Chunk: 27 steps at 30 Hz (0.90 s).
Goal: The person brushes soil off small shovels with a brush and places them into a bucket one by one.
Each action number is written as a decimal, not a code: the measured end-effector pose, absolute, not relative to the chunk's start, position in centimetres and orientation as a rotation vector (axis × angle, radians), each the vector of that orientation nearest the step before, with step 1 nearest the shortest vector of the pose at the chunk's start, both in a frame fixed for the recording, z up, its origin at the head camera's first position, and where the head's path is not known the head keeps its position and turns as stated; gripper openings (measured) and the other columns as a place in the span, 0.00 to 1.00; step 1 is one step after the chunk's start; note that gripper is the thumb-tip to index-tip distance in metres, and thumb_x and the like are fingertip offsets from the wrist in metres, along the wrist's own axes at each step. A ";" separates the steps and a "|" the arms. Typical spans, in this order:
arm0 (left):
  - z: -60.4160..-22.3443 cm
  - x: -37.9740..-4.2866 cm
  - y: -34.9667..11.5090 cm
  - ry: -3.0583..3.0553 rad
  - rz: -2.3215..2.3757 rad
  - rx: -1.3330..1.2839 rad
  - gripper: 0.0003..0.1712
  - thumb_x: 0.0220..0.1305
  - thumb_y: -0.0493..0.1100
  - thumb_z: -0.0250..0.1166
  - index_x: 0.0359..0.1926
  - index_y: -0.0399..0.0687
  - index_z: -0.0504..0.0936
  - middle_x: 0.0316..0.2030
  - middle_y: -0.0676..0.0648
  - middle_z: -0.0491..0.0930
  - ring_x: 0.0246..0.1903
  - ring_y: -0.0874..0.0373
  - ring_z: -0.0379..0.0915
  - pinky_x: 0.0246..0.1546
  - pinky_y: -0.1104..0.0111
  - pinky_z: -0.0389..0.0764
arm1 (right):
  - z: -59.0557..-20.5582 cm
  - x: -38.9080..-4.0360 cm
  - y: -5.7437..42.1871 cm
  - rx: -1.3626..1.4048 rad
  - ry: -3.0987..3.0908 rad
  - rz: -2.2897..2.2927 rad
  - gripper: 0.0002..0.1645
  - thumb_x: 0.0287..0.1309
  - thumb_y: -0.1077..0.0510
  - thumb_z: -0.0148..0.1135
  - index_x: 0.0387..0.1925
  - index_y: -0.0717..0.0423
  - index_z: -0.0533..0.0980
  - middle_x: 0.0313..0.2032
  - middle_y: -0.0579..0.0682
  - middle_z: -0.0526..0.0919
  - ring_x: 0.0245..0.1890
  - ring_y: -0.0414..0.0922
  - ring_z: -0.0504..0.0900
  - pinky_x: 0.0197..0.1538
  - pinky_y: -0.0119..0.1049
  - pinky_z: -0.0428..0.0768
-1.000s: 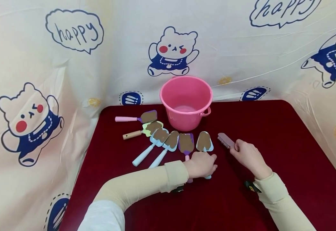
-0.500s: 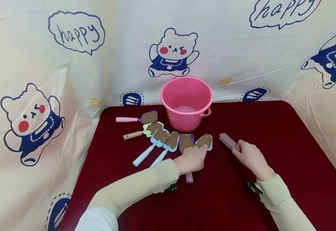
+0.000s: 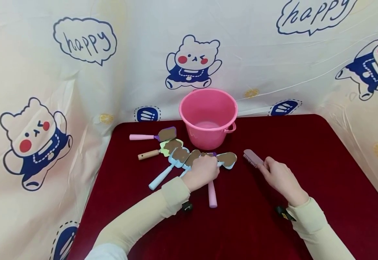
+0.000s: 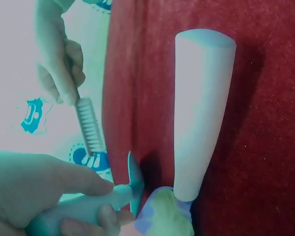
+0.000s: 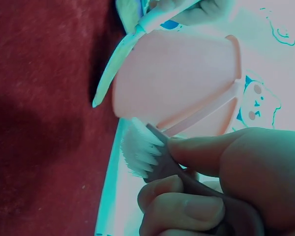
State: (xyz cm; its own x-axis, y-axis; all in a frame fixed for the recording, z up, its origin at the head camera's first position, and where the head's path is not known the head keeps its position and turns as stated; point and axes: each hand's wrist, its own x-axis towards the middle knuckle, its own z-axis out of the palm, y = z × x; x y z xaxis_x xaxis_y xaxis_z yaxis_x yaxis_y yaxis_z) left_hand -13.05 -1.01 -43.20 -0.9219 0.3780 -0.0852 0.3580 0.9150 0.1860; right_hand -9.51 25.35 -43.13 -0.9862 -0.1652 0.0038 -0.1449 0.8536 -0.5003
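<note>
My left hand (image 3: 203,171) grips the light-blue handle (image 4: 86,211) of a small shovel (image 3: 227,159), whose blade has a brown coating. That blade points right, and appears edge-on in the right wrist view. Under and beside the hand lie other brown-coated shovels; the pink handle (image 3: 212,195) of one shows below it, while the hand covers part of its blade. In my right hand (image 3: 281,178) is a mauve brush (image 3: 253,157), pinched by its handle between thumb and fingers. Its pale bristles (image 5: 140,147) face left, apart from the shovel blade.
A pink bucket (image 3: 205,139) stands behind the shovels. To the left lie a blue-handled shovel (image 3: 161,177), a wooden-handled one (image 3: 149,154) and a pink-handled one (image 3: 141,137). Dark red cloth (image 3: 306,144) covers the table; a printed curtain (image 3: 143,54) hangs around it.
The left hand has moved left and slightly up, turning the blue shovel from pointing away to pointing right. The right hand with the brush has barely moved.
</note>
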 end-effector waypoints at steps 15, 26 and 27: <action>-41.5 -10.6 -4.2 3.073 0.540 0.665 0.18 0.64 0.44 0.71 0.21 0.49 0.74 0.16 0.51 0.70 0.19 0.53 0.74 0.17 0.63 0.73 | -42.5 -9.0 21.4 -0.492 3.004 -0.934 0.10 0.72 0.58 0.63 0.37 0.52 0.69 0.20 0.44 0.70 0.17 0.38 0.64 0.21 0.31 0.66; -41.2 -10.0 -4.2 3.083 0.561 0.705 0.18 0.66 0.45 0.71 0.23 0.48 0.74 0.16 0.52 0.68 0.18 0.57 0.71 0.17 0.64 0.73 | -43.4 -9.3 18.9 -0.732 2.995 -0.991 0.10 0.70 0.59 0.67 0.40 0.50 0.71 0.21 0.41 0.72 0.18 0.35 0.65 0.23 0.31 0.68; -41.2 -10.0 -4.2 3.083 0.570 0.702 0.18 0.66 0.45 0.71 0.23 0.48 0.74 0.16 0.52 0.68 0.17 0.57 0.70 0.17 0.64 0.73 | -43.5 -9.3 18.9 -0.721 3.019 -0.966 0.10 0.69 0.58 0.67 0.39 0.50 0.72 0.21 0.41 0.71 0.18 0.36 0.65 0.22 0.31 0.68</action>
